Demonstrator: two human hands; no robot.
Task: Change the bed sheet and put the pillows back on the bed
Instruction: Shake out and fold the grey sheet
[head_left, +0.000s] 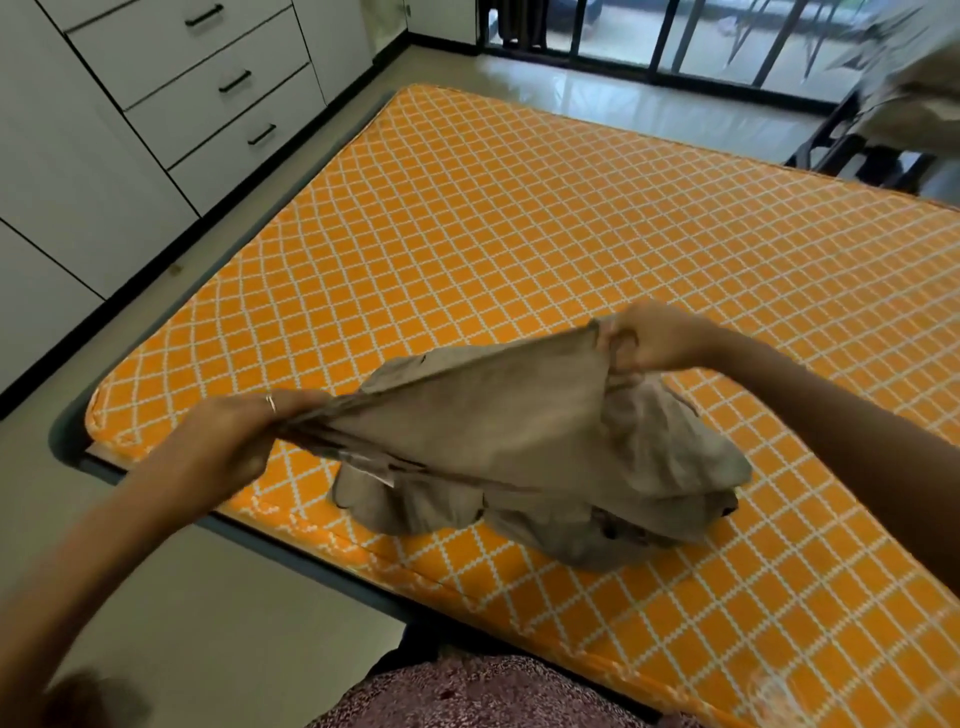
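Note:
A bare mattress (519, 218) with an orange cover and a white diamond pattern fills the middle of the view. A bunched grey-beige bed sheet (519, 436) lies on its near part, partly lifted. My left hand (228, 441), with a ring on one finger, grips a gathered edge of the sheet at the left. My right hand (644, 338) pinches another edge higher up at the right. The cloth is stretched between both hands, and the rest of it sags in folds onto the mattress. No pillow can be made out for certain.
White cabinets with drawers (208, 83) line the left wall beyond a strip of floor. A dark bed frame edge (291, 545) runs along the mattress's near-left side. Glass doors with black frames (649, 36) stand at the far end. Beige cloth (909, 88) lies on dark furniture at top right.

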